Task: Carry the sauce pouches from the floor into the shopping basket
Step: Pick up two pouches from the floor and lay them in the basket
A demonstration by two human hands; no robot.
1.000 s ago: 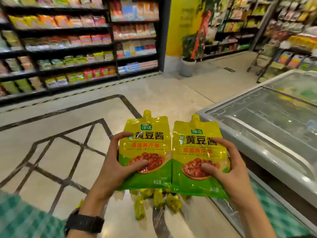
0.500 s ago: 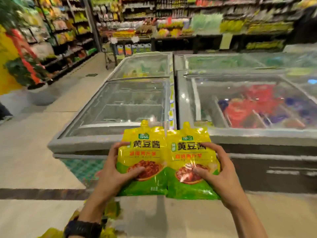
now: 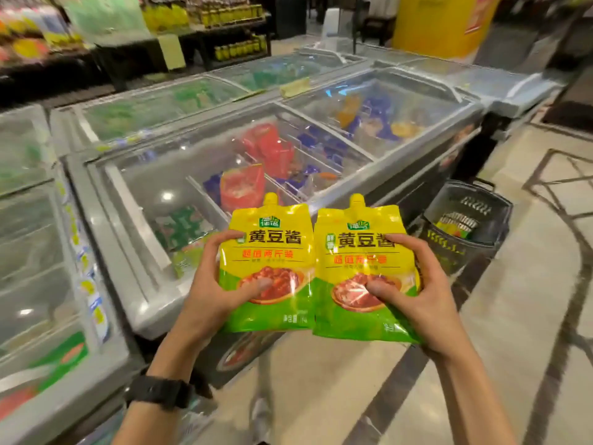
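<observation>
I hold two yellow-and-green spouted sauce pouches upright and side by side in front of me. My left hand [image 3: 211, 284] grips the left sauce pouch [image 3: 272, 248] by its left edge, thumb on its front. My right hand [image 3: 414, 290] grips the right sauce pouch [image 3: 356, 252] by its right edge in the same way. The dark shopping basket [image 3: 481, 242] stands on the floor to the right, beyond the right pouch, beside the freezer's corner. Some colourful packs lie inside it.
A glass-topped chest freezer [image 3: 141, 303] full of frozen packs runs right in front of me, with more freezers [image 3: 29, 284] to the left and behind. Tiled floor [image 3: 519, 332] with dark inlay lines lies to the right. Shelves of goods [image 3: 224, 30] and a yellow pillar [image 3: 439, 24] stand at the back.
My view has swung right, from the shelf aisle past the freezers. The shopping basket has come into sight at the right. Both hands still hold the pouches the same way.
</observation>
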